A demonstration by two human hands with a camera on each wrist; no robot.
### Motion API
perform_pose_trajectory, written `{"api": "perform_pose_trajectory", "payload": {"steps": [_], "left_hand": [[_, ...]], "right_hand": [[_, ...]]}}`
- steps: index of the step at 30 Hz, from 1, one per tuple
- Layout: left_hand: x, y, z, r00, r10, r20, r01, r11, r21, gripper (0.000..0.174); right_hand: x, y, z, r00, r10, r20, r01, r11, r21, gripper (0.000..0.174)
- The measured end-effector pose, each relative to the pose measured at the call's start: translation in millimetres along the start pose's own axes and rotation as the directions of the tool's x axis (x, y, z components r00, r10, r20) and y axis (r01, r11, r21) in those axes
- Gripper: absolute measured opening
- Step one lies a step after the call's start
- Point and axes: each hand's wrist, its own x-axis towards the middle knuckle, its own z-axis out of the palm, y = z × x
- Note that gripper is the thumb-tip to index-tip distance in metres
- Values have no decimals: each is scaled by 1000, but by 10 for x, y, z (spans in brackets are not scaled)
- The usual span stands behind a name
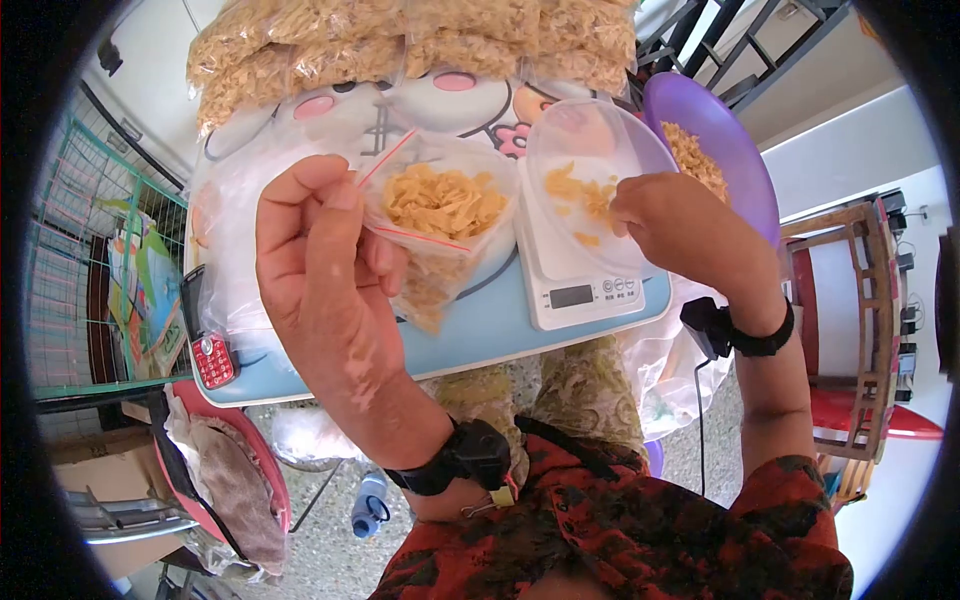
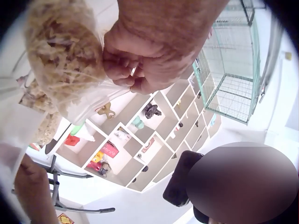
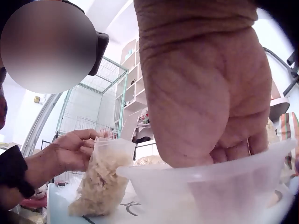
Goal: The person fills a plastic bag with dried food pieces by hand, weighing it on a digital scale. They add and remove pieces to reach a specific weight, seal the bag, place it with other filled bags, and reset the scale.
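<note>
From where I stand, the zip bag (image 1: 440, 215) is up off the bench (image 1: 500, 325), held in the left hand (image 1: 325, 250). That hand's fingers (image 2: 126, 70) pinch the film at its mouth beside the red seal strip, so the top gapes. It is roughly half full of pale yellow flakes (image 1: 445, 200). I'd judge it light and limp: thin, slippery film that sags under its load, with brittle contents that would crush if squeezed round the belly. The rim near the seal looks like the sound place to hold it. The right hand (image 1: 675, 225) dips into the clear bowl (image 1: 575, 135), which sits on the scale (image 1: 580, 290) with only a scatter of flakes in it. Its fingers curl down inside, and I cannot tell whether they have hold of any. A purple bowl (image 1: 735, 160) just behind has more flakes, and packed bags (image 1: 400, 40) are stacked at the far edge.
</note>
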Motion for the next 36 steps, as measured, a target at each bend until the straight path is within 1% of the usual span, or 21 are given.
{"api": "perform_pose_trajectory", "payload": {"steps": [1, 4, 7, 10, 13, 16, 19, 22, 25, 28, 31, 34, 36], "left_hand": [[1, -11, 5, 1000, -2, 5, 2, 1000, 3, 14], [4, -25, 16, 1000, -8, -12, 9, 999, 37, 13], [10, -28, 13, 1000, -2, -18, 3, 998, 55, 13], [11, -32, 19, 1000, 2, -5, -2, 999, 52, 13], [3, -42, 22, 1000, 1, -1, -1, 999, 53, 13], [-1, -36, 18, 1000, 8, -5, -7, 999, 47, 13], [7, -34, 3, 1000, 15, -12, -15, 999, 43, 14], [11, -38, 8, 1000, 9, -8, -9, 999, 40, 14], [7, -53, 21, 1000, -4, 14, 4, 999, 34, 14], [2, -48, 21, 1000, 3, -3, -3, 999, 51, 14], [8, -43, 8, 1000, 16, -18, -15, 999, 46, 14], [13, -31, -9, 1000, 14, -14, -13, 999, 34, 14], [12, -36, -9, 1000, 5, -3, -5, 1000, 24, 14]], "right_hand": [[11, 16, 30, 1000, 9, -24, -8, 1000, 21, 8], [56, -24, -34, 960, -21, -280, 72, 982, 173, 13], [-20, -26, -150, 981, -76, -181, 141, 914, 381, 14], [-50, -111, -180, 994, -104, 19, 70, 779, 623, 13], [7, -114, -77, 989, -139, -52, 145, 818, 557, 15], [52, -51, 11, 959, -73, -273, 152, 948, 281, 16], [-13, 16, -144, 983, -22, -180, 65, 970, 236, 14], [-99, -49, -171, 998, -35, 42, 21, 952, 306, 13], [-64, -114, -66, 989, -147, -18, 141, 890, 434, 14], [21, -124, -15, 989, -145, -42, 149, 893, 425, 18], [94, -21, 85, 974, -128, -189, 171, 957, 233, 18], [65, -45, -40, 988, -9, -154, 49, 966, 253, 18], [27, -88, -9, 985, -95, -145, 146, 905, 400, 18]]}}
